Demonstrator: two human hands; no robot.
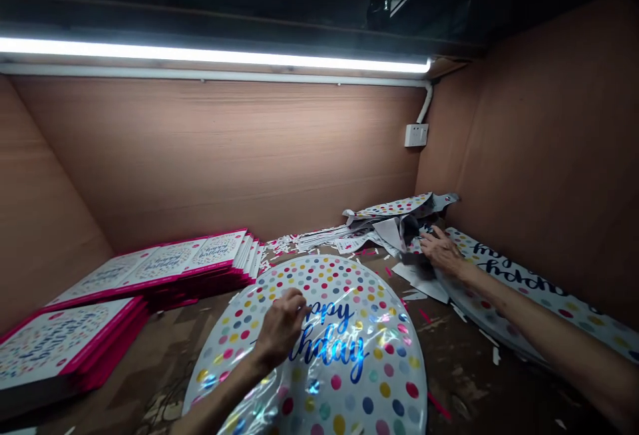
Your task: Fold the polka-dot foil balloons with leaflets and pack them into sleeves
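A round white piece with coloured dots and blue foil lettering (339,382) lies flat at the front centre, its shiny surface catching the light. Over its left half is my left hand (285,322), fingers curled together; whether they hold anything is too small to tell. My right hand (442,251) reaches to the back right, its fingertips at a crumpled heap of dotted sheets and paper scraps (394,232). What lies between those fingers is hidden. Under and beside my right forearm are more dotted pieces with dark lettering (539,282).
Stacks of pink-edged printed packets stand at the left (170,262) and front left (64,342). Paper strips (284,244) lie scattered along the back. Wooden panels (224,149) enclose the table, with a light tube (214,54) above and a socket (416,135) at the back right.
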